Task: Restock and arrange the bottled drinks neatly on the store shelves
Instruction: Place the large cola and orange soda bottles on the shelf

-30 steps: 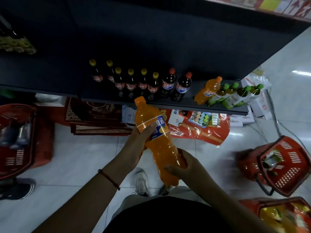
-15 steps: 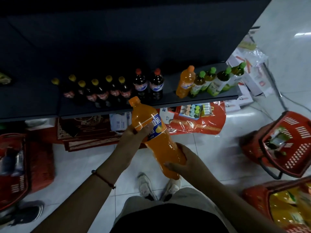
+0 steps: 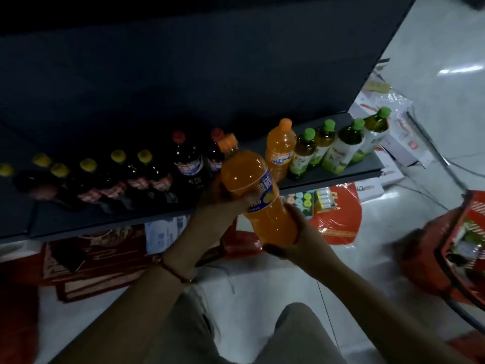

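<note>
Both hands hold a large orange soda bottle (image 3: 250, 179), tilted with its orange cap toward the shelf. My left hand (image 3: 220, 206) grips its upper body at the blue label. My right hand (image 3: 301, 237) cups its base from below. The bottle hangs just in front of the dark shelf (image 3: 105, 219), its cap overlapping a red-capped cola bottle (image 3: 214, 158). On the shelf stand a second orange soda bottle (image 3: 280, 151), several green-capped tea bottles (image 3: 325, 151) to its right, another red-capped cola (image 3: 187, 164) and several yellow-capped dark bottles (image 3: 118, 177) to the left.
A red shopping basket (image 3: 451, 258) with goods sits on the white floor at the right. Red bags (image 3: 338, 219) and boxes (image 3: 404, 145) lie under and beside the shelf. Red mats (image 3: 89, 269) lie on the floor at left. My knees are at the bottom.
The orange bottle has risen and moved right toward the shelf, now level with the cola bottles. Both hands kept their hold. The view has come closer to the shelf.
</note>
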{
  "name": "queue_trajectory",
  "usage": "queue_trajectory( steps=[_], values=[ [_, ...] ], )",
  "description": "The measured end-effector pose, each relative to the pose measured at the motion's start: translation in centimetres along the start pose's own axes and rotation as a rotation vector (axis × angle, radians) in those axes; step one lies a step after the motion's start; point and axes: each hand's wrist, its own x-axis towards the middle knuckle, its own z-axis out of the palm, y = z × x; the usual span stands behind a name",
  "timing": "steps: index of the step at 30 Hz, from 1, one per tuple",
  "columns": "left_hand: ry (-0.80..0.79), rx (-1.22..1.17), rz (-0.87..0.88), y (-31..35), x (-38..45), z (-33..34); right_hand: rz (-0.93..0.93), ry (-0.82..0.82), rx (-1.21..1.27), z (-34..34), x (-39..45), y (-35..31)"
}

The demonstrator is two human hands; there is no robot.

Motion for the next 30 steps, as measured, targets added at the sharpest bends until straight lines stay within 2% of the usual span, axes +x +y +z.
queue_trajectory(
  steps=[4,5,8,10,13,15,22,25,30],
  values=[
    [-0.053,0.219,0.253,-3.5,5.7,-1.4,-0.175,0.094,0.068,2.1,7.6,3.2],
    [-0.013,0.357,0.338,-4.1,6.9,-1.7,-0.201,0.109,0.095,2.6,9.5,4.0],
    [0.264,1.032,0.692,-5.0,10.0,-2.1,-0.300,0.174,0.179,4.3,14.6,5.8],
    [0.374,1.280,0.834,-5.8,11.9,-2.6,-0.354,0.199,0.238,5.2,17.3,6.7],
    [0.449,1.340,0.946,-7.1,14.4,-3.0,-0.430,0.255,0.262,6.3,20.3,7.7],
    [0.483,1.404,1.017,-7.8,15.7,-3.1,-0.463,0.359,0.192,6.9,21.9,8.5],
    [0.544,1.583,1.136,-8.7,18.4,-3.2,-0.480,0.606,0.074,8.1,25.6,10.3],
    [0.581,1.604,1.135,-9.1,18.7,-2.5,-0.526,0.715,0.019,8.6,26.4,10.7],
    [0.662,1.632,1.063,-9.3,19.1,-1.7,-0.493,0.755,-0.088,9.2,26.9,10.7]
  ],
)
